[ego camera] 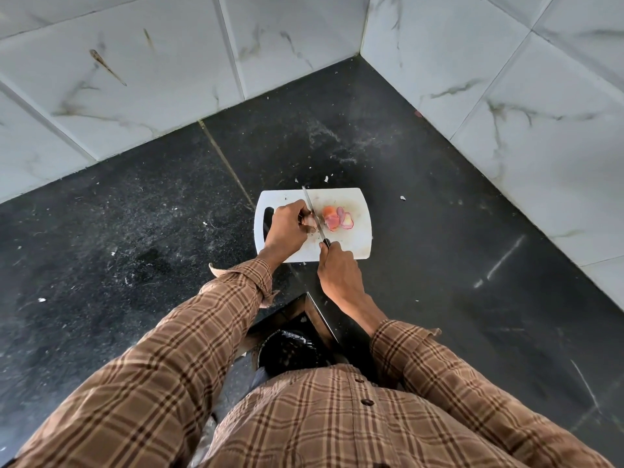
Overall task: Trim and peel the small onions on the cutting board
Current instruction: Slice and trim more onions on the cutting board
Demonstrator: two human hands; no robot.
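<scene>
Onions lie on the white cutting board (341,246): one small onion (309,224) sits under the curled fingers of the left hand (287,228), which pinches it against the board, while peeled pieces (337,217) rest just right of the blade. The right hand (337,268) is closed around the handle of a knife (312,211), near the board's front edge, its blade angled away across the held onion. The board rests on a dark bench (135,231).

Marbled white wall tiles (169,79) — dark countertop (135,231)
</scene>
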